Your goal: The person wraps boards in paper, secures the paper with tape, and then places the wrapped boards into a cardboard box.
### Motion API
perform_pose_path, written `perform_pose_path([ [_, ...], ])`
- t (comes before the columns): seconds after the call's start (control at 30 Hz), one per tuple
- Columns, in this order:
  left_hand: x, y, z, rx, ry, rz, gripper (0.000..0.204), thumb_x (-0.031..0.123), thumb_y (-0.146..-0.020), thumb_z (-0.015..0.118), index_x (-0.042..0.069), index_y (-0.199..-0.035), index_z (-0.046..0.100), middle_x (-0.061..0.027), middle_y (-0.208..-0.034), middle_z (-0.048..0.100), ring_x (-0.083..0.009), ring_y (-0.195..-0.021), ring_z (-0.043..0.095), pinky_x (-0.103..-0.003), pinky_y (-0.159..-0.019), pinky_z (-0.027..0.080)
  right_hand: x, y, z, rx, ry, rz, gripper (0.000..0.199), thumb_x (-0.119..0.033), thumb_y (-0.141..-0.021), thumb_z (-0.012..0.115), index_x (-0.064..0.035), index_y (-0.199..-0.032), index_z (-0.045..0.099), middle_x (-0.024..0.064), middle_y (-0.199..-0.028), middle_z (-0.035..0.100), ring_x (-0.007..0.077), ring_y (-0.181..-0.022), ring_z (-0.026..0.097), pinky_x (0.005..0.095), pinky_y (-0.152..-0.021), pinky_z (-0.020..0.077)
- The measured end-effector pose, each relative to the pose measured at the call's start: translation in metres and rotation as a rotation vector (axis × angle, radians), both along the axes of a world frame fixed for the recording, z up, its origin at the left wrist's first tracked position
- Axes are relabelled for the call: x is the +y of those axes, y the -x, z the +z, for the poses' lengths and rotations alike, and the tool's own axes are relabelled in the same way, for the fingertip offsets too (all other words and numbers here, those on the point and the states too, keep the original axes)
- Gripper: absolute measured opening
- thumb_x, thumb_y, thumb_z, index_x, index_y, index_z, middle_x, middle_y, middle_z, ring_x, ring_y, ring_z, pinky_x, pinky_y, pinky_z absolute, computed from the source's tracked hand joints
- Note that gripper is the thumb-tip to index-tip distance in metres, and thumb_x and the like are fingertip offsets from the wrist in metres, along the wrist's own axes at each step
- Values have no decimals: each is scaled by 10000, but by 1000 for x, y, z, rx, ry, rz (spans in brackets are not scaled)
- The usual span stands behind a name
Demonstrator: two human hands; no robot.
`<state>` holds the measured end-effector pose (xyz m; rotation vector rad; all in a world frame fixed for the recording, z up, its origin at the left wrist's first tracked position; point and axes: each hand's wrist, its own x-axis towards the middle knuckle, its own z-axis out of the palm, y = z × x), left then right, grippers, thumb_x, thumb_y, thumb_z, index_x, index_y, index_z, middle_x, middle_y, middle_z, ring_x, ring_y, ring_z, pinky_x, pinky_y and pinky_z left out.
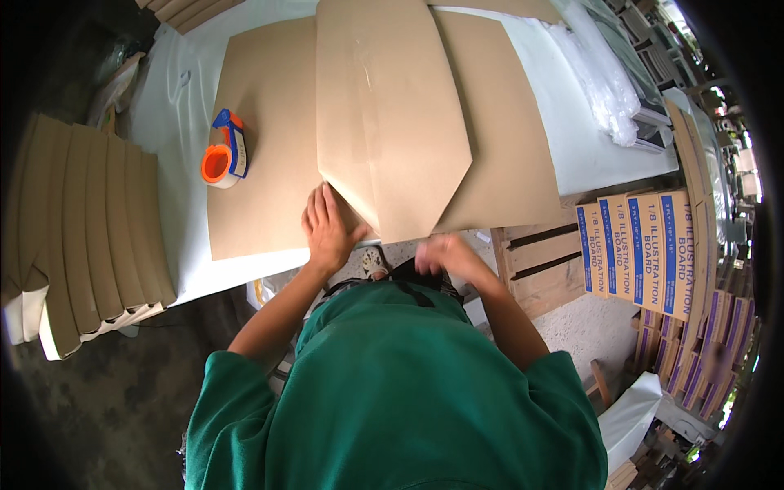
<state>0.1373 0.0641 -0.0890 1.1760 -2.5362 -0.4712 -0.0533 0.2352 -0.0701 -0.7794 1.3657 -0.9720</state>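
The brown paper [392, 114] lies folded to a point. The left hand [328, 229] presses flat on it, fingers spread. The right hand [445, 255] below the point is blurred; I cannot tell its grip.

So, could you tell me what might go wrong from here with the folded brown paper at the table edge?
1. The folded brown paper has its point hanging over the table edge; only the left hand presses on it, so it might slide or unfold.
2. The right hand is blurred in motion near the point and could crumple it.
3. The tape dispenser rests on the brown sheet beneath; tugging that sheet could drag it along.
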Motion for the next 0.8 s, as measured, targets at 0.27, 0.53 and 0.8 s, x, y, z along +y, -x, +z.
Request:
perform_pose_path([
  [0.27, -87, 47, 69, 65, 209, -348, 757, 574, -739, 556, 190, -1355, 341, -119, -1392, 309, -324, -1303, 239, -531, -1024, 209, -85, 57, 69, 1227, 410, -390, 594, -388, -759, 662, -47, -1216, 497, 189, -1174, 530, 300, -1084, 510, 396, -908, 411],
  [0.53, -82, 72, 35, -123, 615, -404, 682, 621, -688, 534, 351, -1301, 408, -54, -1349, 400, -273, -1206, 411, -567, -845, 385, -85, 89, -5, 1538, 404, -173, 845, -342, -582, 756, -192, -1322, 375, 32, -1391, 323, 290, -1238, 346, 378, -976, 391],
  [0.8, -81, 77, 25, -107, 738, -405, 729, 601, -680, 579, 257, -1303, 425, -31, -1303, 451, -229, -1200, 413, -565, -932, 291, -75, 130, -23, 1271, 363, -284, 969, -437, -585, 736, -155, -1372, 246, 50, -1411, 305, 303, -1270, 306, 445, -1027, 278],
])
